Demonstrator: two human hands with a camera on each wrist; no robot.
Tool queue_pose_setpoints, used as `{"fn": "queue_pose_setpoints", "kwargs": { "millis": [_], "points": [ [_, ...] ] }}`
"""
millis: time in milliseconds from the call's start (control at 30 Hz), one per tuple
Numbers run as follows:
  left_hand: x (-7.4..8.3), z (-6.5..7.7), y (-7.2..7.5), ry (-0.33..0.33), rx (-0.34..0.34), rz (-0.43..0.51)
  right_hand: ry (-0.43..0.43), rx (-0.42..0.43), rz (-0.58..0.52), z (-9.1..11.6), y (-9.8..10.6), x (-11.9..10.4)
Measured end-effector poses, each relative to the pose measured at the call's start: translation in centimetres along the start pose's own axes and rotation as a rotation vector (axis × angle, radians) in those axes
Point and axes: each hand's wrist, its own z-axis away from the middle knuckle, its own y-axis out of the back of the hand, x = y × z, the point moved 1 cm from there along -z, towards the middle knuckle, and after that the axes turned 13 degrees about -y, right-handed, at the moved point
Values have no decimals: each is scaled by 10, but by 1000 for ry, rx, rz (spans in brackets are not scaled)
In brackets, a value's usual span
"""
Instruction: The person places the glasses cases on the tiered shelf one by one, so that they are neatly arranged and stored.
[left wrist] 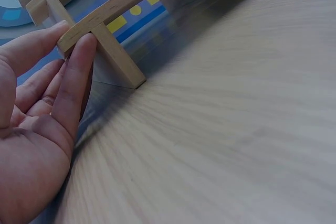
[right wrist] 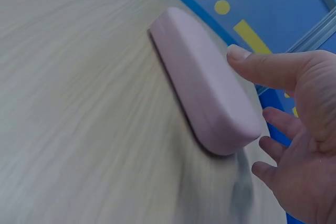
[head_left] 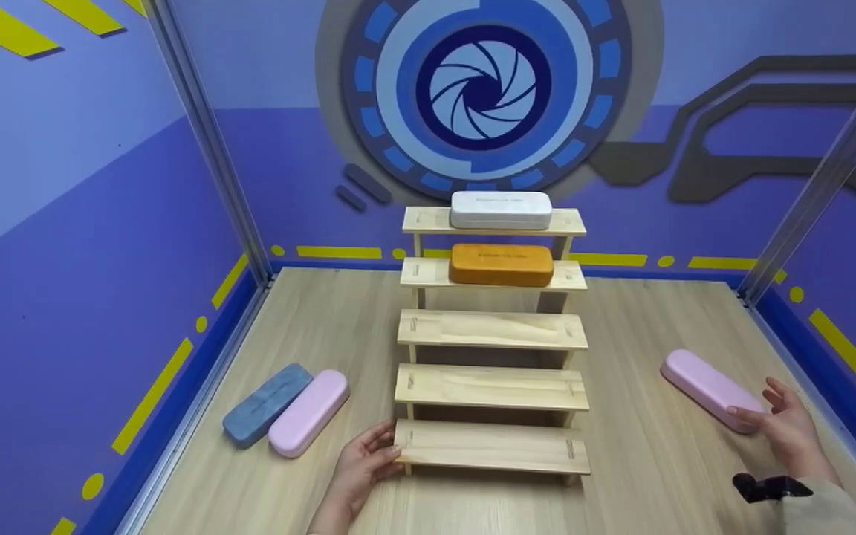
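My left hand (head_left: 357, 469) pinches the left end of the lowest shelf (head_left: 491, 447) of a stepped wooden stand (left wrist: 118, 59) between thumb and fingers. On the right, my right hand (head_left: 790, 432) is spread beside the near end of a pink glasses case (head_left: 707, 386). In the right wrist view the thumb hovers over the pink case (right wrist: 205, 82), and the other fingers are apart from it. An orange glasses case (head_left: 501, 265) sits on the second shelf from the top. A white glasses case (head_left: 501, 211) lies on the top one.
Left of the stand, a blue-grey case (head_left: 267, 405) and another pink case (head_left: 310, 413) lie side by side on the wood-grain table (head_left: 643, 475). Printed panels (head_left: 725, 126) with metal corner posts (head_left: 209, 141) enclose the table at the back and sides.
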Motion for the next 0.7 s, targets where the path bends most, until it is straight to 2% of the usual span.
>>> {"fn": "queue_pose_setpoints", "kwargs": {
  "millis": [167,433,700],
  "points": [
    [0,0,0,6,-6,0,-33,7,16,-5,-5,9],
    [1,0,0,9,0,-10,0,54,16,-7,-15,17],
    [0,0,0,11,9,-11,-28,198,93,-6,-28,16]
  ]
}}
